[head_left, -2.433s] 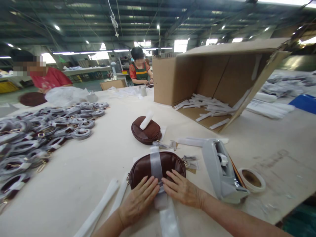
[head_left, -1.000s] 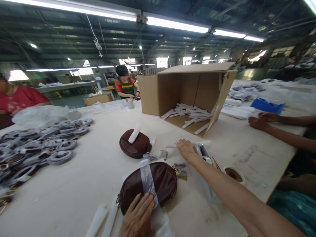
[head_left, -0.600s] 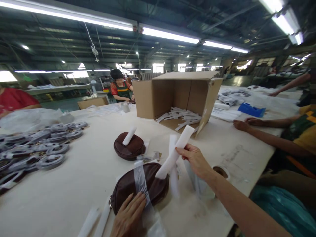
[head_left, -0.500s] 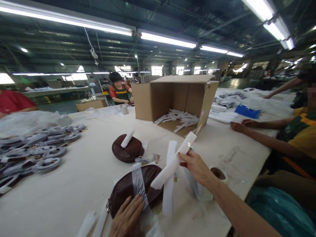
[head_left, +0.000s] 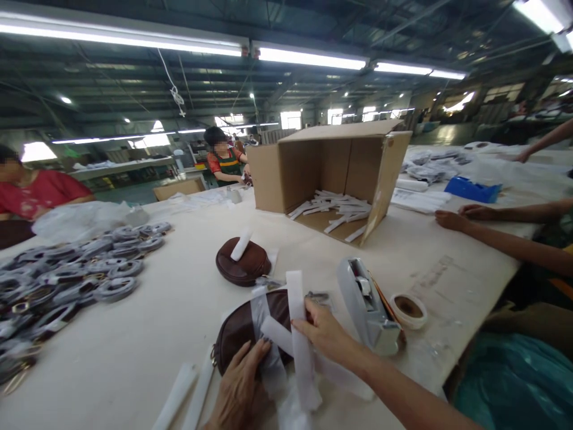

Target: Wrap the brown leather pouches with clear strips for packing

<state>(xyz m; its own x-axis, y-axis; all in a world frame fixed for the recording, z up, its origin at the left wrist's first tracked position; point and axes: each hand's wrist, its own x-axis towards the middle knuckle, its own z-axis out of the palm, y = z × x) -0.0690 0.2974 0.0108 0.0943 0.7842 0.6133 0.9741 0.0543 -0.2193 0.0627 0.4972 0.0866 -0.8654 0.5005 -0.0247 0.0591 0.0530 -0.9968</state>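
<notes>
A dark brown leather pouch (head_left: 237,331) lies in front of me, with a clear plastic strip (head_left: 259,307) across it. My left hand (head_left: 239,382) rests on the pouch's lower edge, fingers stretched out and tips touching the strips. Between the thumb and fingers of my right hand (head_left: 329,334) is a white foam strip (head_left: 298,334), upright over the pouch's right side. A second white strip (head_left: 277,335) crosses behind it. Another brown pouch (head_left: 244,269), with a small white roll (head_left: 242,246) on top, sits just beyond.
A tape dispenser (head_left: 364,304) and a tape roll (head_left: 409,310) stand on my right. Beyond is an open cardboard box (head_left: 268,185) holding white strips. Many wrapped grey coils (head_left: 116,286) cover the left. A co-worker's hands (head_left: 456,218) rest at the right edge.
My right hand has come down and towards the pouch; the strip it held raised now lies low across it, and the hand grips the upright strip. My left hand stays on the pouch.
</notes>
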